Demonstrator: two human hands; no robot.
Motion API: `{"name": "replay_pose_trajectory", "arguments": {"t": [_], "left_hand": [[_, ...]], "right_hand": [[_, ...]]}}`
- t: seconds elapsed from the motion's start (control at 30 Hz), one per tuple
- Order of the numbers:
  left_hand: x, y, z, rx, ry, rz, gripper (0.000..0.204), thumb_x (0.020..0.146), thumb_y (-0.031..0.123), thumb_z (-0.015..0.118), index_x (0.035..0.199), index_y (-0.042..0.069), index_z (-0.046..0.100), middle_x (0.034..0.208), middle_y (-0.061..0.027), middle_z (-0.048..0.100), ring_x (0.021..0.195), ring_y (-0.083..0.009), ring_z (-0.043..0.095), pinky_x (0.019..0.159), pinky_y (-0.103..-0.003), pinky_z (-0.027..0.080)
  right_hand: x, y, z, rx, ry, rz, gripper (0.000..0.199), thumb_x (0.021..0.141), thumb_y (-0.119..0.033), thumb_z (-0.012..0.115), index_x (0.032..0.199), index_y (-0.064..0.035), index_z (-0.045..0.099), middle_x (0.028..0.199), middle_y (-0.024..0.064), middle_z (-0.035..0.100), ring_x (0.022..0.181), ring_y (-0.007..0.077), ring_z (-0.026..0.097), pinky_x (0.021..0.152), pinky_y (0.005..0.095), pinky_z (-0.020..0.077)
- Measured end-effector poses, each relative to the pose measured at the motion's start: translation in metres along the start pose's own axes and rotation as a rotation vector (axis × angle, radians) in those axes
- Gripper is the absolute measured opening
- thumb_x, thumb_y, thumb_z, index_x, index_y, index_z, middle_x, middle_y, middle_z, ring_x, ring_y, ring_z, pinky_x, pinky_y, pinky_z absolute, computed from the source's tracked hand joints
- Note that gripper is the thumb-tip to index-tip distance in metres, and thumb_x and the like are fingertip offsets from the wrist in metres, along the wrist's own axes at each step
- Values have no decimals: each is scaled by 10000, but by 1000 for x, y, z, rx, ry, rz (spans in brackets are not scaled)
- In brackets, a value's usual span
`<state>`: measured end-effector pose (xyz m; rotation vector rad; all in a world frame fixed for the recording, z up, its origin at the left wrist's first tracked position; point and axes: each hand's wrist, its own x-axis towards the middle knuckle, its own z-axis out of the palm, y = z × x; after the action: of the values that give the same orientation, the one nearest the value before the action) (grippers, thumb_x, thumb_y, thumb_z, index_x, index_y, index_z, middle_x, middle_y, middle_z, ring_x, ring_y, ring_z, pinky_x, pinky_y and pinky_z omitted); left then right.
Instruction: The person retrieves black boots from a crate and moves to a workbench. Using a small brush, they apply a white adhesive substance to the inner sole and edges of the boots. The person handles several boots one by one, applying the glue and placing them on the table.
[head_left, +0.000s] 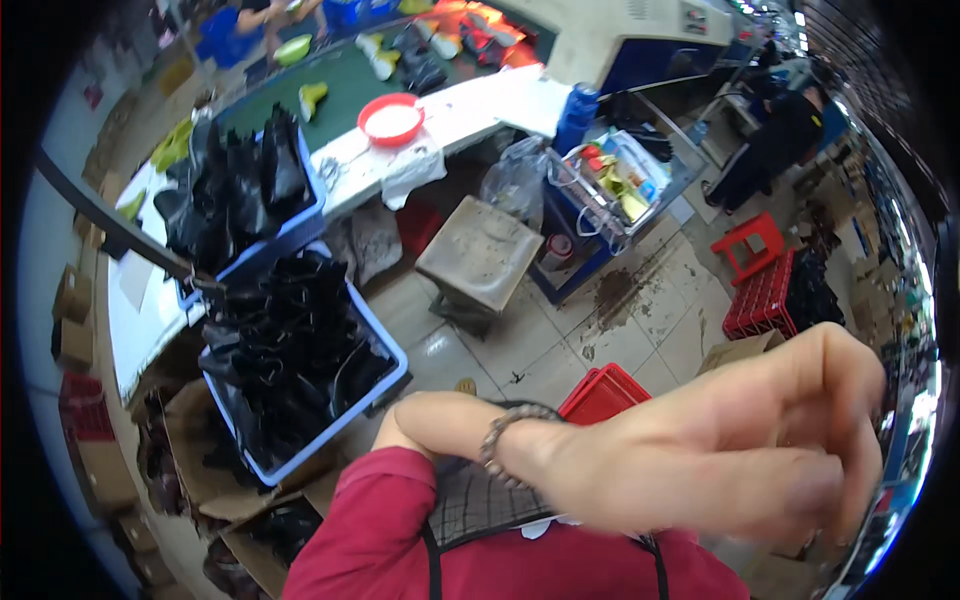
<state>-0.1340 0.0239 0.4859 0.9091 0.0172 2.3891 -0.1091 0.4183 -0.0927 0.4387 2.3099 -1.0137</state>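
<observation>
My left hand (715,450) is raised close in front of me and fills the lower right. Its bare forearm crosses from a red sleeve (375,520) at the lower left, with a beaded bracelet (500,440) at the wrist. The fingers are bent round and closed, slightly blurred. What they hold, if anything, is hidden. Below and behind it are red plastic crates or trays (605,392) on the floor. My right hand does not show. At the left stands a blue crate (395,375) full of black boot-like pieces (290,350).
A second blue crate (315,190) of black boots sits on the white table (460,120), near a red bowl (391,118). A square stool (480,255), a blue cart (590,270) and a red stool (748,245) stand on the tiles. Another person (775,145) works far right.
</observation>
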Motion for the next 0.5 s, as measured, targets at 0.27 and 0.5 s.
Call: {"name": "replay_pose_trajectory", "arguments": {"t": [0.27,0.5], "left_hand": [[-66,46,-151,463,406,-176,160,927,29,707,987,29,559,941,-47,643,879,-85,620,796,-258,545],[-178,73,-190,547,1090,301,140,941,82,689,1016,-34,666,949,-105,680,872,-184,641,826,-321,530]], "right_hand": [[55,-73,-12,-82,-110,90,123,910,-173,687,897,-75,760,695,20,696,541,110,621,483,303,494],[150,-169,-21,-184,-182,-12,147,936,-179,677,899,-49,733,709,39,701,517,129,648,435,293,499]]}}
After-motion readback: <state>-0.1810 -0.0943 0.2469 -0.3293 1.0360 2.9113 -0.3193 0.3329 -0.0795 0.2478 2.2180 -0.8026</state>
